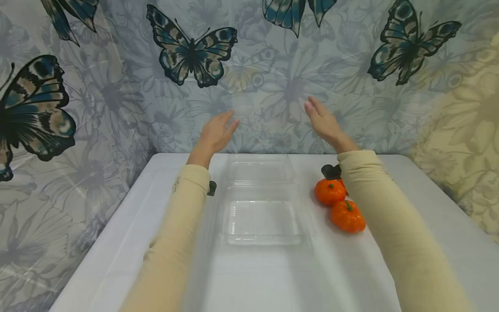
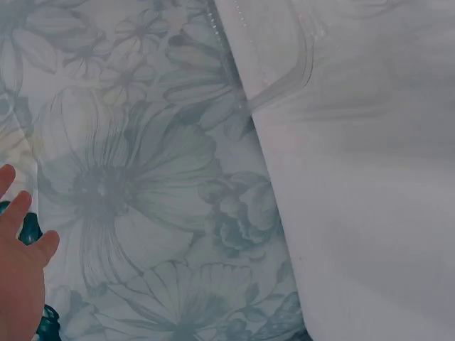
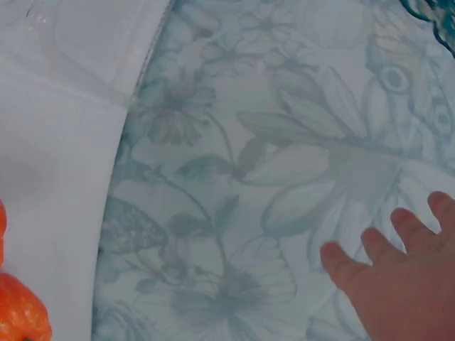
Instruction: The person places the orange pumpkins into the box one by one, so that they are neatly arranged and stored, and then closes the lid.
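Apparently, the clear container (image 1: 263, 219) lies unfolded on the worktop (image 1: 249, 277) for easy reach inside; the orange pumpkins (image 1: 346, 219) rest beside it, perhaps giving space. The left hand (image 1: 215, 133) and right hand (image 1: 324, 123), fingers extended, hold nothing.

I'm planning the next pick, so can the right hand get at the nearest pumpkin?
Probably yes: the right hand is empty and nothing lies on the nearest pumpkin. The hand is stretched out beyond it, though, so it would likely have to draw back first.
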Demonstrator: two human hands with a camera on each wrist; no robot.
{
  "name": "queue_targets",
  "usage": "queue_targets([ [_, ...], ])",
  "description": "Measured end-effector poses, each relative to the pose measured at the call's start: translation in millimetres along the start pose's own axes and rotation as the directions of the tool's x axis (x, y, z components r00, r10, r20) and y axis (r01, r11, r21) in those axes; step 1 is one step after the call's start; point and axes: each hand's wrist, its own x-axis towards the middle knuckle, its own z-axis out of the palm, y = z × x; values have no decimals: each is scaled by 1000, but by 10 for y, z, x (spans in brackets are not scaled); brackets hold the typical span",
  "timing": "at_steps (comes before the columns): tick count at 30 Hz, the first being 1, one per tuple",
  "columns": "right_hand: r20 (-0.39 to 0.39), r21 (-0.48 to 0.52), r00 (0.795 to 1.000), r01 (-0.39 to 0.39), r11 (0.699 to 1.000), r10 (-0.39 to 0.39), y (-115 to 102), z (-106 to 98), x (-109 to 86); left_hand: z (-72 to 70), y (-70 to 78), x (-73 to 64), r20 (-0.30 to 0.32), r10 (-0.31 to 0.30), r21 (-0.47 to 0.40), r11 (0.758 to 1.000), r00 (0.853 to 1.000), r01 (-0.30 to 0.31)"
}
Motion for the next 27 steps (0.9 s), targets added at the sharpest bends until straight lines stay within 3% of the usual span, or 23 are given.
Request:
queue_targets([
  [3,-25,208,999,-35,977,41,61,-123,-64,-43,-74,-23,-24,-8,-185,983,1000,3],
  [6,-55,430,995,-46,901,77,120,-242,-113,-91,-159,-71,35,-72,-361,929,997,80],
  [8,-77,566,991,-48,823,111,169,-332,-159,-118,-217,-101,101,-109,-478,866,989,144],
  [12,-63,780,989,-35,624,135,309,-530,-296,-155,-369,-189,243,-133,-669,694,961,266],
  [15,-19,879,992,-42,476,122,463,-672,-425,-162,-536,-290,295,-133,-725,614,946,312],
  [18,15,936,996,-46,350,91,677,-803,-569,-148,-707,-400,331,-135,-741,575,934,346],
  [21,50,967,997,-63,247,59,909,-915,-717,-118,-834,-495,379,-125,-746,545,917,382],
  [25,123,985,992,-122,118,2,1200,-1040,-887,-66,-933,-585,419,-90,-759,512,904,403],
  [27,159,987,987,-158,40,-18,1337,-1099,-974,-29,-956,-617,426,-73,-766,501,902,403],
])
